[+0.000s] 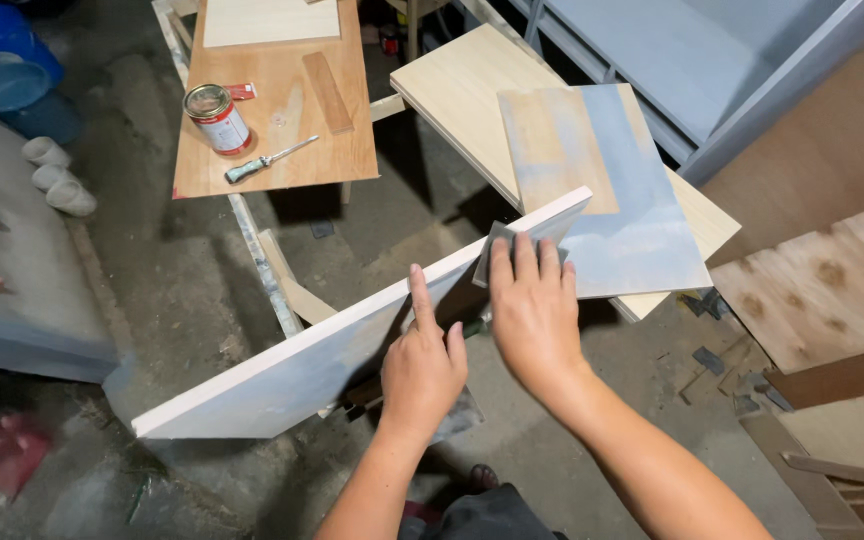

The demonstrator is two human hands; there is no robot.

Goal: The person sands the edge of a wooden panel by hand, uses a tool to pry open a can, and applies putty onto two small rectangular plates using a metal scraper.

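The long grey-painted board runs from lower left up to upper right, its far end beneath the right hand, whose grip presses a sandpaper sheet flat there, while the left hand, nearer its middle, steadies the edge with fingers resting open.

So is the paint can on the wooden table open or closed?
Open. The can stands upright on the wooden table with no lid on it; its round top shows the inside. A screwdriver lies beside it.
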